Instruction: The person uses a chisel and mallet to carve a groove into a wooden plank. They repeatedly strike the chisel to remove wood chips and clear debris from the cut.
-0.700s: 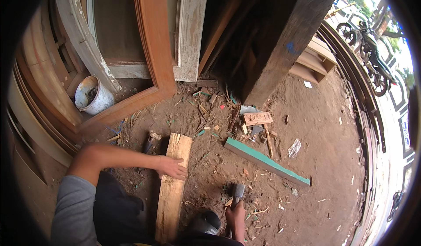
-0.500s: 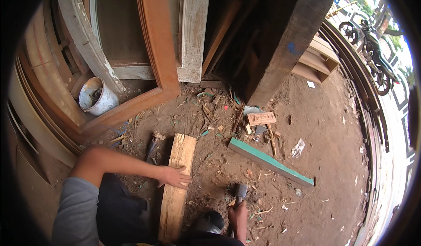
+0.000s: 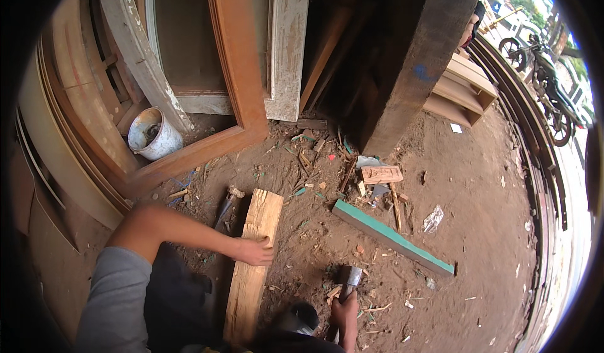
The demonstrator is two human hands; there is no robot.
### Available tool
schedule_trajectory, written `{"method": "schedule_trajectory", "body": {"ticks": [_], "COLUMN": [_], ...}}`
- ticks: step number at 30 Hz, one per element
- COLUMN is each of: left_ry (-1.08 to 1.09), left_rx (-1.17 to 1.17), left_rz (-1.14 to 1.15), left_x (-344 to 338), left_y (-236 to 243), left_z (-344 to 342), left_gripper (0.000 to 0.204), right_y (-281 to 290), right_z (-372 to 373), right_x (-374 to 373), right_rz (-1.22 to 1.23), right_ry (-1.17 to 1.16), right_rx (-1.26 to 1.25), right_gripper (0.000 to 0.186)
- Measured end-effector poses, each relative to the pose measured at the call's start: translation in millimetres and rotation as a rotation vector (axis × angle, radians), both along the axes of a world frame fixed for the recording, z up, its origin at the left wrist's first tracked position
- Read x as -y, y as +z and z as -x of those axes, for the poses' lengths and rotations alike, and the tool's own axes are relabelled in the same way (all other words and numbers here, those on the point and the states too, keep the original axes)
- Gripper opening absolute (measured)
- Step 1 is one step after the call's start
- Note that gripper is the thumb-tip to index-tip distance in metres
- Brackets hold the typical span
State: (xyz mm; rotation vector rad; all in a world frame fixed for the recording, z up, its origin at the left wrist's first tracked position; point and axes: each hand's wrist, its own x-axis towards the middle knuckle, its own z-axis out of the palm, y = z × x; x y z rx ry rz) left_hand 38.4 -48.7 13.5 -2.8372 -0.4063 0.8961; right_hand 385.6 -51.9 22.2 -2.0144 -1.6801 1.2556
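Bare brown earth (image 3: 478, 189) littered with wood chips spreads beneath an orange-brown wooden frame (image 3: 255, 111) and a white, paint-stained bucket (image 3: 170, 144) at the far left; a thick, dark wooden post (image 3: 409, 70) rises at the far middle, and a dark motorcycle (image 3: 546, 92) stands at the far right. Near the middle, a long, pale, rough-faced wooden plank (image 3: 246, 296) points away from the person. Across its top lies the left hand (image 3: 253, 252), fingers bent at the right edge; whether they clamp it, I cannot tell. To the right, the right hand (image 3: 345, 314) is closed around the handle of a hammer with a grey metal head (image 3: 351, 275). Just left of the plank lies a dark tool with a pale wooden end (image 3: 226, 208). Farther right, well apart from the plank, a green-topped wooden beam (image 3: 393, 236) lies slantwise.
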Motion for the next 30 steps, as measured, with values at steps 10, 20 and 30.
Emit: {"method": "schedule_trajectory", "body": {"ticks": [10, 20, 30], "left_ry": [0.706, 1.7, 1.87], "left_rx": [0.19, 0.475, 0.555], "left_rz": [0.237, -0.043, 0.145], "left_x": [2, -63, -13], "left_y": [74, 46, -8], "left_z": [-2, 131, 144], "left_gripper": [0.074, 0.06, 0.085], "right_y": [-33, -12, -49], "right_z": [-20, 1, -8], "right_x": [-3, 10, 13], "right_rz": [-0.06, -0.024, -0.056], "right_ry": [0.009, -0.105, -0.167], "right_rx": [-0.059, -0.053, -0.134], "right_gripper": [0.033, 0.03, 0.028]}}
